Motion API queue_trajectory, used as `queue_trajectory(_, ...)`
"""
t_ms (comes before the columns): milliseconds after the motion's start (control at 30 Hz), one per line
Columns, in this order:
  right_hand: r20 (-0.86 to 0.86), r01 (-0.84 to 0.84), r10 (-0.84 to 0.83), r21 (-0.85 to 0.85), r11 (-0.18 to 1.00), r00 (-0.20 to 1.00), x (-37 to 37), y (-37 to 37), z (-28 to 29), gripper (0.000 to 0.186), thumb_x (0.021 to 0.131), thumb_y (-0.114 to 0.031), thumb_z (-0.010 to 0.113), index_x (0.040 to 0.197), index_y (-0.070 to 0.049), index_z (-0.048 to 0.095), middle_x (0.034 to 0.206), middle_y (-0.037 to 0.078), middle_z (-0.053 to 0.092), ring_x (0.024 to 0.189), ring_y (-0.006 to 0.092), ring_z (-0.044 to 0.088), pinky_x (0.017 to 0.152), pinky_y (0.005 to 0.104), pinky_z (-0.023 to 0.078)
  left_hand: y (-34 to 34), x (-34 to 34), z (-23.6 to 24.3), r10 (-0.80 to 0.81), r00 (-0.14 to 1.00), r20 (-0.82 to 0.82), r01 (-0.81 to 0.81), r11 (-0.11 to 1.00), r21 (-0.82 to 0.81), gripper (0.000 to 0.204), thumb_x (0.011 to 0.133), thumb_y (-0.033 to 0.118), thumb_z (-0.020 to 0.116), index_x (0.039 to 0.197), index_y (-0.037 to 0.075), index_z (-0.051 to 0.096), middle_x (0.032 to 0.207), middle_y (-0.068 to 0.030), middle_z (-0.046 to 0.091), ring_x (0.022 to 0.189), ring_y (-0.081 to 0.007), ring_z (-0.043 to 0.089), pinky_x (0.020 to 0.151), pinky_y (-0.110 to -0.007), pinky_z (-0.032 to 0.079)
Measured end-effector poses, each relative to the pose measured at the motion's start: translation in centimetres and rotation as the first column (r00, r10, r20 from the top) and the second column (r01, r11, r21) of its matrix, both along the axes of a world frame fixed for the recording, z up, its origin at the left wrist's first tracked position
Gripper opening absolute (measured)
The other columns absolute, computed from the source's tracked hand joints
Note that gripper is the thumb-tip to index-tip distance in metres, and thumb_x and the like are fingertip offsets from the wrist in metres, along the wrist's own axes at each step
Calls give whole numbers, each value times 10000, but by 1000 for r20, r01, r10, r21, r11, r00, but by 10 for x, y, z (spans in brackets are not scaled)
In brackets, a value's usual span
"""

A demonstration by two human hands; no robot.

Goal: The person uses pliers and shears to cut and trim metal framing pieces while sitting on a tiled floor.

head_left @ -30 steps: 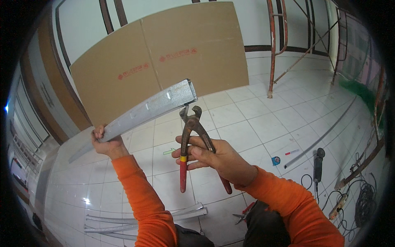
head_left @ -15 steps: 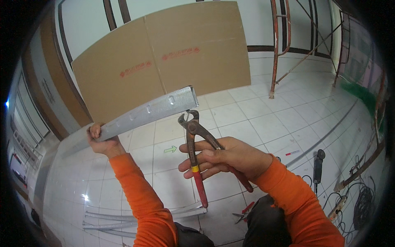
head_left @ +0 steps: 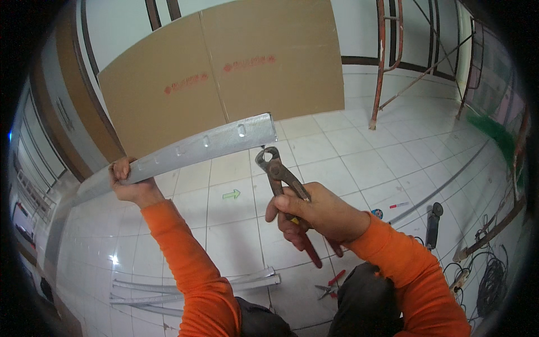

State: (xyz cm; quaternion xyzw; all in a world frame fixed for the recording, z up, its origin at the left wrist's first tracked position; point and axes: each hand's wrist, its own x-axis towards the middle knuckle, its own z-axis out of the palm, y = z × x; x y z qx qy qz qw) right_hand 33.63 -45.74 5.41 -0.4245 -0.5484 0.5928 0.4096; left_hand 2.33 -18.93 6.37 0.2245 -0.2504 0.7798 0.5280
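My left hand (head_left: pixel 133 183) grips a long silvery metal channel (head_left: pixel 210 141), fingers curled over its edge. The channel slants up to the right, and its cut end has a small dark bit at the lower corner. A pair of worn end-cutting pincers (head_left: pixel 276 171) with red handles is in my right hand (head_left: pixel 320 213), which is closed around the handles. The pincers' jaws sit just below the channel's end, near that dark bit; whether they touch it I cannot tell.
Several metal strips (head_left: pixel 149 300) and red-handled pliers (head_left: pixel 332 285) lie on the tiled floor by my knees. A black power tool (head_left: pixel 433 226) and coiled cable (head_left: pixel 493 286) are at right. Large brown boards (head_left: pixel 275 84) lean on the far wall beside rusty scaffolding (head_left: pixel 381 67).
The pincers have swung to the right and their handles have come together as my right hand closed. The channel has turned slightly, and its end has shifted a little right.
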Motion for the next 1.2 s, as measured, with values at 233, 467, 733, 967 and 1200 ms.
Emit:
queue_trajectory(233,130,-38,36,12,999,991,6,-3,-5,499,1000,-429,522,1148,40,603,716,55,593,648,173,632,616,313,529,11,-21,-5,-266,957,-117,286,933,217,247,925,169,426,696,154,333,593,31,358,546,-98,416,646,-256,421)
queue_trajectory(467,-31,0,6,173,985,999,-2,7,-29,766,979,-547,487,1415,78,413,1288,241,603,1178,297,603,1012,396,467,9,-9,-7,-105,994,41,105,994,-8,232,907,116,456,699,129,353,597,16,342,518,-111,382,541,-242,405)
queue_trajectory(733,-164,-113,125,85,990,979,-14,10,-15,864,947,-598,515,1449,83,338,1369,284,510,1225,316,575,1082,411,425,5,-4,-12,66,995,-74,-70,996,-55,244,915,132,443,691,145,347,600,12,357,576,-87,426,681,-234,432)
queue_trajectory(967,-228,-129,159,138,982,961,-20,10,-3,818,975,-581,473,1438,79,336,1334,260,540,1225,301,579,1068,400,446,20,-10,-18,-121,993,5,120,989,90,216,919,135,445,716,135,371,614,14,371,578,-86,422,660,-211,427)
queue_trajectory(1200,-169,-151,159,58,987,973,-14,13,6,667,1025,-447,451,1358,126,369,931,130,619,878,227,666,820,352,562,11,-8,-15,-109,994,21,108,992,59,206,911,123,443,721,130,364,613,10,358,560,-89,406,619,-200,411)
